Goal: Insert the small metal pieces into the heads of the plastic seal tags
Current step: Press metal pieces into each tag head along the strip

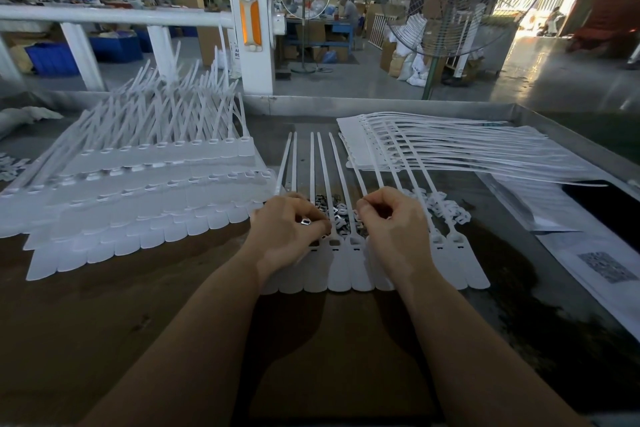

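Crowding tag row (349, 263): both hands (mid-table (173, 322)).

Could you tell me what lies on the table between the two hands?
In the head view, between the left hand and right hand lie a pile of small metal pieces and the straps of the seal tags being worked on.

We see white, slightly translucent seal tags (349, 263) on a brown, dark-stained table (104, 322). The small metal pieces (337, 215) shine silver (one glints by our left hand (289, 229)). The stacks at the left (138, 191) and right (450, 149) are white too. The post (254, 28) is white with an orange strip; the crates (52, 59) are blue; a paper (606, 267) bears a grey speckled square.
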`<state>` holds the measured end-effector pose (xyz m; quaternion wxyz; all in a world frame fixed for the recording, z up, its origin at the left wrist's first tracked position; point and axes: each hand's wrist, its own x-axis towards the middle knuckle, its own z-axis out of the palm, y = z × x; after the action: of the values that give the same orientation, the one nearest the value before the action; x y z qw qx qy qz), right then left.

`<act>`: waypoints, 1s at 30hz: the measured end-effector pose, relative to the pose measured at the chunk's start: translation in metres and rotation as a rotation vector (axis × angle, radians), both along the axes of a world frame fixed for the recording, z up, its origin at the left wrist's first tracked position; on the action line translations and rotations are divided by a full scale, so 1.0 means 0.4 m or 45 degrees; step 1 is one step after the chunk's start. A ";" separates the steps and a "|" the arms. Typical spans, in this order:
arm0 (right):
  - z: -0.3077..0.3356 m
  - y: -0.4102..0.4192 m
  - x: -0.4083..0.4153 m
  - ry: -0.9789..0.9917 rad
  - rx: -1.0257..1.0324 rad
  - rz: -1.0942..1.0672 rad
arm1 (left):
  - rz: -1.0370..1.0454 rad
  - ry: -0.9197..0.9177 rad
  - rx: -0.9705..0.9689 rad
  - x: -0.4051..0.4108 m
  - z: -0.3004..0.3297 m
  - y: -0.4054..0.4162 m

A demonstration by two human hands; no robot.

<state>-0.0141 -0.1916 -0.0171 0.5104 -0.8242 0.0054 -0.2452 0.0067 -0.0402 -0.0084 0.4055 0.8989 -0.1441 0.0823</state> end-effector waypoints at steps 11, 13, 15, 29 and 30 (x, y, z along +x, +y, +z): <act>-0.003 -0.003 -0.005 0.051 -0.310 -0.207 | 0.281 -0.123 0.222 0.003 -0.017 0.007; -0.002 -0.005 -0.008 0.020 -0.328 -0.246 | 0.283 -0.099 0.220 0.003 -0.017 0.007; -0.002 -0.007 -0.011 0.000 -0.349 -0.267 | 0.273 -0.098 0.244 0.004 -0.018 0.007; -0.003 -0.002 -0.010 0.106 -0.447 -0.216 | 0.310 -0.144 0.441 0.007 -0.024 -0.004; -0.003 -0.002 -0.010 0.106 -0.446 -0.213 | 0.310 -0.137 0.442 0.007 -0.024 -0.004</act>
<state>-0.0183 -0.1925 -0.0182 0.3363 -0.9066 0.0521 -0.2495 0.0096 -0.0419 -0.0182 0.2235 0.9603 -0.0680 0.1526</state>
